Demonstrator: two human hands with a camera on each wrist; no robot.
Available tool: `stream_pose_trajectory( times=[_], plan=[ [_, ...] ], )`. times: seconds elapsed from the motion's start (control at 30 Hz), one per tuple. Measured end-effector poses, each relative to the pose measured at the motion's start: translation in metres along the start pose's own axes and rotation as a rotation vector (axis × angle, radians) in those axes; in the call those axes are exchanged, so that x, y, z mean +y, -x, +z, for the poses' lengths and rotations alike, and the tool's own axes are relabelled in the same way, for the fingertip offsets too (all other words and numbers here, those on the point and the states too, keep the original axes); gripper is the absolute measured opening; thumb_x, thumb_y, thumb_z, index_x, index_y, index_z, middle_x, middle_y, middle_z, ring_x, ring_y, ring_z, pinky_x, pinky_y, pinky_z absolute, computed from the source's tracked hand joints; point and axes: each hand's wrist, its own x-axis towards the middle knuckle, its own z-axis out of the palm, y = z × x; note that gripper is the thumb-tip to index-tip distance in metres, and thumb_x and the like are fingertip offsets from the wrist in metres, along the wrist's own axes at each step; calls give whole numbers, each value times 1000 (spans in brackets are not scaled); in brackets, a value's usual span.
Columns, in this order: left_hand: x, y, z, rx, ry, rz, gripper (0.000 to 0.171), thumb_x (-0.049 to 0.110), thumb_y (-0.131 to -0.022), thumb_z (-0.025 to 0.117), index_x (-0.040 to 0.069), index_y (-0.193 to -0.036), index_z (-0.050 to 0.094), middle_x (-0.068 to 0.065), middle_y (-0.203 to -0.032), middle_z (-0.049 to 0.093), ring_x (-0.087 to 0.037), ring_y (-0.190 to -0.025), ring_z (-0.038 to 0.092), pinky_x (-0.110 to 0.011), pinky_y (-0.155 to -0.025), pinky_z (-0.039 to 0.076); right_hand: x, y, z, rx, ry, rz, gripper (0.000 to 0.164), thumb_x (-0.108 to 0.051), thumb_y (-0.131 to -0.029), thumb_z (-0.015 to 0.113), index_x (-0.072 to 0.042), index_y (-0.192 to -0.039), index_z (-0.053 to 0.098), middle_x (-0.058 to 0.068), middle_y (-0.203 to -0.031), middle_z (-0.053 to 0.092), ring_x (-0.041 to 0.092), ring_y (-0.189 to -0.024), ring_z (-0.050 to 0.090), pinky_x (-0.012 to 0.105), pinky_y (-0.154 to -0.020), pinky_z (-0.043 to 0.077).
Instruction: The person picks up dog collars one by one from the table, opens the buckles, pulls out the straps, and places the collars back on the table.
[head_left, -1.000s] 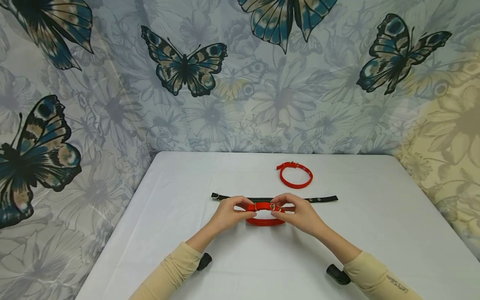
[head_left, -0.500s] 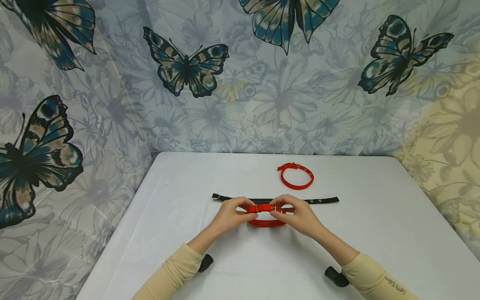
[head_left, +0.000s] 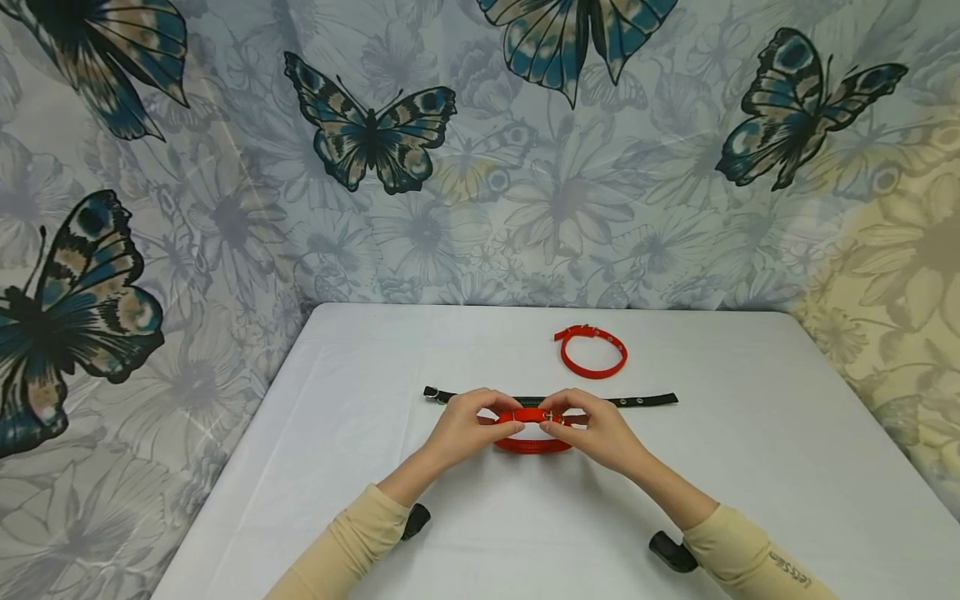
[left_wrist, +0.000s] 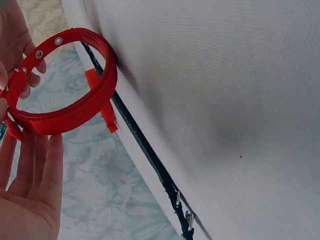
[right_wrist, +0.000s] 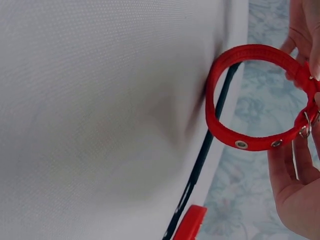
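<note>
Left hand [head_left: 474, 429] and right hand [head_left: 600, 427] both pinching a red collar [head_left: 532, 447], just nearside of the black strap [head_left: 648, 400], another red loop [head_left: 596, 374] beyond the strap, tabletop [head_left: 450, 350] extending past both strap ends.

– How is the held red collar [head_left: 532, 447] sitting in the head view?
– It's forming a closed loop, its buckle [head_left: 549, 416] lying near one o'clock, its band curving through six. Silver eyelets [left_wrist: 58, 41] are dotting it.

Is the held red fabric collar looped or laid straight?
Looped: the red fabric collar forms a ring in both wrist views; whether it's fully buckled, I cannot tell.
</note>
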Motion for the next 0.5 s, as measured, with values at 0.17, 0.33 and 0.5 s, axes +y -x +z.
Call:
stream_pose_trajectory(
  times=[0.17, 0.33, 0.5],
  plan=[
    [1, -1, 0, 10, -32, 6, 22, 33, -79, 72, 20, -96, 69, 11, -88, 64, -5, -83, 59, -19, -66, 51, -1, -1, 1, 1, 2, -17, 24, -36, -80, 70, -28, -101, 62, -15, -95, 62, 6, -87, 58, 26, -77, 51],
    [2, -1, 2, 16, -45, 0, 20, 29, -79, 73, 19, -95, 70, 11, -87, 64, -5, -82, 59, -19, -65, 51, -2, -2, 2, 11, 17, -63, 24, -32, -80, 71, -24, -102, 63, -14, -95, 62, 7, -87, 59, 29, -77, 52],
    [4, -2, 4, 7, -74, 3, 19, 28, -79, 73, 18, -95, 70, 10, -86, 63, -5, -81, 58, -18, -65, 51, -3, -3, 3, 2, 43, -118, 24, -31, -81, 70, -21, -102, 64, -10, -96, 61, 9, -87, 60, 35, -78, 52]
  ],
)
